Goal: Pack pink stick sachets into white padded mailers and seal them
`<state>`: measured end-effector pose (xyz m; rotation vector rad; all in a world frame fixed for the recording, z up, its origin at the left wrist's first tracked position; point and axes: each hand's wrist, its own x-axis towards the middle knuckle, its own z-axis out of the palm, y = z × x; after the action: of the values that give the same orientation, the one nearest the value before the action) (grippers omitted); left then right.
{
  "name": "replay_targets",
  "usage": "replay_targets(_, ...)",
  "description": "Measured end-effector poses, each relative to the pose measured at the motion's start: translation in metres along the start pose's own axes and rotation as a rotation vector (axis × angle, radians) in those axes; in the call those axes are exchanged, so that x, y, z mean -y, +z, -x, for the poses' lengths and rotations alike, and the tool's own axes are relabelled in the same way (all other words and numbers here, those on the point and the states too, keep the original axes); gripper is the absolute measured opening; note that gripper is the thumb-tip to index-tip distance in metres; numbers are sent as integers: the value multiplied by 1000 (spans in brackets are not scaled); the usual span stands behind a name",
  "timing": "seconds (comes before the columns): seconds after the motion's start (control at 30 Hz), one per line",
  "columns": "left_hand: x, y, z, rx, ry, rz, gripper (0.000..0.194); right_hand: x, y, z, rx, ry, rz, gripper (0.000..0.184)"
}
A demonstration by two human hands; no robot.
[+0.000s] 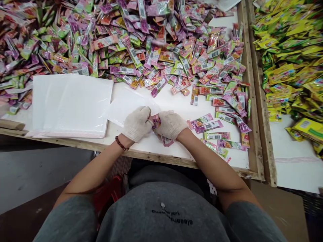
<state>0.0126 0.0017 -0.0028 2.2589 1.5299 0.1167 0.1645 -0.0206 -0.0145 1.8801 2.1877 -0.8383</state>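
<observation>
Two hands in white knit gloves meet over the pale desk (186, 149). The right hand (173, 125) is curled around a small bunch of shiny purple and pink packets (156, 121). The left hand (137, 125) is at the bunch's left side, but its fingertips are too hidden to tell if they pinch. The bunch sits between both hands, with its long way slanting toward the body and a bit right. A thin white plastic sheet (123, 104) lies just beside the left hand. Loose long, thin, colorful packets (209, 126) lie nearer the right hand.
</observation>
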Motion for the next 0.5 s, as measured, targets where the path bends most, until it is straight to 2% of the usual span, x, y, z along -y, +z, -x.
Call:
replay_targets(0.1,-23,-3,9,8,75,-62,13,8,0,-1,8,15,82,38)
replay_targets(0.2,-32,9,9,-31,133,-3,13,6,-1,-1,32,-1,80,36)
replay_targets(0.3,-23,29,4,-96,121,16,13,-15,-2,2,42,-74,-52,28)
replay_targets(0.37,-12,40,2,-119,97,6,11,-34,1,8,7,-128,-204,37)
replay_targets(0.43,-4,48,3,-141,116,25,9,-46,10,12,-83,-194,-311,37)
replay_targets(0.5,-1,52,5,-192,182,69,10,-48,21,11,-201,-229,-282,25)
